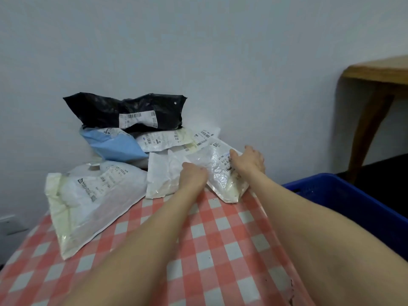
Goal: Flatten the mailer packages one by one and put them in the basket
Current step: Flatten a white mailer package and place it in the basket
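Note:
A small crinkled white mailer point(220, 171) lies at the far right of the checked table, partly over another white mailer point(161, 175). My left hand point(193, 175) rests on its left edge with fingers curled over the plastic. My right hand point(248, 161) lies on its right side over the label, fingers bent around the far edge. Behind them is a pile: a black mailer point(125, 111) on top, a blue one point(117, 144), and white labelled ones point(163, 140). A large white mailer point(88, 199) lies at the left. The blue basket point(344, 199) stands to the right of the table.
The red-and-white checked tablecloth point(198, 250) covers the table, which stands against a pale wall. A wooden table point(375, 85) stands at the far right behind the basket. A wall socket point(8, 224) sits low at the left.

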Demonstrator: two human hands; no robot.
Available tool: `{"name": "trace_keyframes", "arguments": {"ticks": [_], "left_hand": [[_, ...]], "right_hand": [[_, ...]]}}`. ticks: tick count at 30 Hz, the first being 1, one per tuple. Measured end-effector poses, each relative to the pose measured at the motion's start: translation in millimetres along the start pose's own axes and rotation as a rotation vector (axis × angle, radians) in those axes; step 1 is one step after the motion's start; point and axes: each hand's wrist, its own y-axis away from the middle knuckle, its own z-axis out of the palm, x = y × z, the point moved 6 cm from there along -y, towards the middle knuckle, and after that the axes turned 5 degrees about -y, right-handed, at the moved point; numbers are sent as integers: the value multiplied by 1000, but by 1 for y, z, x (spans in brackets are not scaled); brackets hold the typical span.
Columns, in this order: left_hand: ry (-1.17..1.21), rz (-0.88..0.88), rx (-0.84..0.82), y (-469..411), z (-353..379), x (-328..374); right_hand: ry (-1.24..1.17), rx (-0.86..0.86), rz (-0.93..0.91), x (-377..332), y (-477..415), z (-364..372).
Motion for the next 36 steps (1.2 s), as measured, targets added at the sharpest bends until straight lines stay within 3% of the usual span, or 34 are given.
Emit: {"name": "trace_keyframes", "arguments": {"ticks": [5, 10, 14, 17, 24, 26, 31, 33, 36], "left_hand": [[76, -72, -51, -4, 16, -1], [338, -85, -77, 5, 12, -1], [337, -94, -59, 23, -10, -5], [219, -57, -66, 36, -36, -6], [-232, 160, 17, 66, -124, 0], [-356, 214, -48, 75, -128, -2], [-522, 361, -89, 77, -111, 2], [-599, 393, -51, 73, -99, 3], [-630, 463, 73, 71, -90, 1]], "right_hand": [[128, -48, 71, 1, -16, 13], [145, -88, 109, -3, -4, 9], [158, -158, 92, -8, 25, 4], [89, -143, 51, -17, 48, -6], [-36, 82, -198, -66, 90, -53], [-67, -4, -218, -72, 99, -46], [-341, -523, -53, -56, 133, 2], [-388, -561, 28, -43, 134, 19], [-477, -405, 133, -21, 119, 34]]}}
